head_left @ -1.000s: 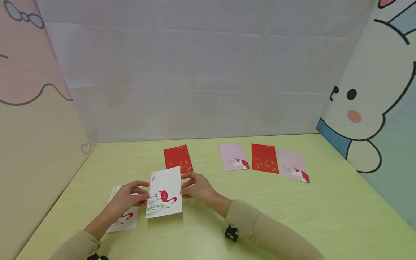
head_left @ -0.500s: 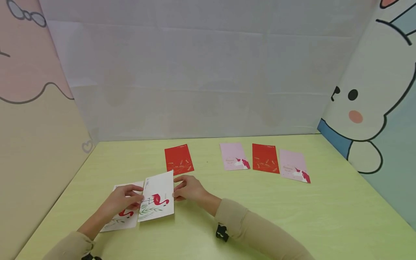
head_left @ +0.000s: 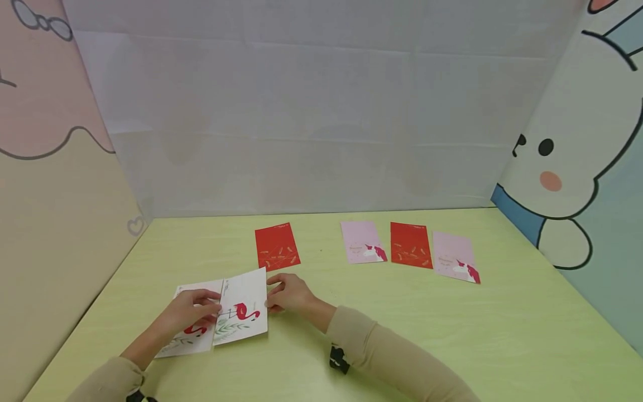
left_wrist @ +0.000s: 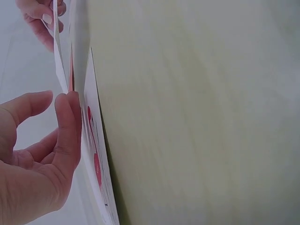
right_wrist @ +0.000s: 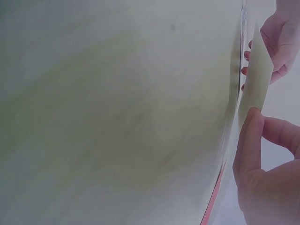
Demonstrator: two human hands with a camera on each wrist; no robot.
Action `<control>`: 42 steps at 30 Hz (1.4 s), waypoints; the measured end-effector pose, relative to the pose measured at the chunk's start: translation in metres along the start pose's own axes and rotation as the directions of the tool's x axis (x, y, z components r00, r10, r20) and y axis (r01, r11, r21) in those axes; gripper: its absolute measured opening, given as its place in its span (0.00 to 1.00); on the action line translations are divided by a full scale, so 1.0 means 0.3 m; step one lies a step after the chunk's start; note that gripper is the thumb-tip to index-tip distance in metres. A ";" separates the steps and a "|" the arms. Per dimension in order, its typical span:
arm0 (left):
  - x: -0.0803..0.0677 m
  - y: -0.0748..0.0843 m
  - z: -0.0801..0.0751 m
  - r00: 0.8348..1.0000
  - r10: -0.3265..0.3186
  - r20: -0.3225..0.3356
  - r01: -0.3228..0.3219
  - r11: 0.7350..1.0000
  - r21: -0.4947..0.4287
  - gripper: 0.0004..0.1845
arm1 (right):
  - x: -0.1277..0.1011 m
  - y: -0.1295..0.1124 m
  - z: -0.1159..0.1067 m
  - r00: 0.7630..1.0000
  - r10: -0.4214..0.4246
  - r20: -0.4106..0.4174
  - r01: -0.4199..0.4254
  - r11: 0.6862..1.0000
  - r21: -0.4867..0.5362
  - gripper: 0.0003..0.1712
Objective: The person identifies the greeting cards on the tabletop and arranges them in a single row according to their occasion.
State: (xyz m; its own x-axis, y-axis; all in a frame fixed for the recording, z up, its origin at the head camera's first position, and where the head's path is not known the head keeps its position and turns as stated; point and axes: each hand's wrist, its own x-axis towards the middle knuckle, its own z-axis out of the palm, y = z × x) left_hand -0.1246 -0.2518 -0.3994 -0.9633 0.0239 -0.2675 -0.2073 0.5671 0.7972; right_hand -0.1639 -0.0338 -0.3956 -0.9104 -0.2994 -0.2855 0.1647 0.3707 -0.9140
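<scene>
White rectangular red-flamingo card (head_left: 242, 304), tilted, toward the left edge of the pale yellow-green counter (head_left: 492, 340), right hand (head_left: 292, 294) pinching the card's right edge, left hand (head_left: 187, 309) at the opposite edge, grip unclear

Widest passage: bare desk (head_left: 542, 335) right of the right sleeve (head_left: 402, 357). Second lane, at the far side, between the left red card (head_left: 277, 244) and left pink card (head_left: 364, 242); from there rightward to the right red card (head_left: 411, 244) and right pink card (head_left: 455, 257), only narrow slits. Left front obstructed: left hand (head_left: 186, 312) over the lower flamingo card (head_left: 182, 347), raised flamingo card (head_left: 242, 307) beside it (right hand (head_left: 291, 293) bars its right edge). Back wall (head_left: 321, 123) limits reach beyond.
</scene>
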 end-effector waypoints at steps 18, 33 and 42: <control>0.017 -0.017 -0.006 1.000 -0.026 -0.005 0.026 1.000 0.000 0.19 | -0.003 0.008 0.004 0.999 0.022 0.041 -0.020 0.999 -0.029 0.20; 0.019 -0.022 -0.010 1.000 -0.018 0.004 0.018 1.000 -0.005 0.16 | -0.010 0.003 0.012 0.997 0.044 0.055 -0.042 0.998 -0.041 0.19; 0.024 -0.003 -0.002 0.999 0.020 -0.033 -0.019 0.999 0.041 0.16 | -0.014 -0.011 -0.038 0.997 -0.054 0.057 0.054 0.998 -0.011 0.18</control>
State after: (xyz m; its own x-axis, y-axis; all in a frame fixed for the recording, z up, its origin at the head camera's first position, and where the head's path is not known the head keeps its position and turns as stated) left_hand -0.1314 -0.2527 -0.4019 -0.9724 0.0080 -0.2333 -0.1820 0.5998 0.7792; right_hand -0.1649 -0.0238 -0.3881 -0.8948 -0.3685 -0.2521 0.1108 0.3636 -0.9249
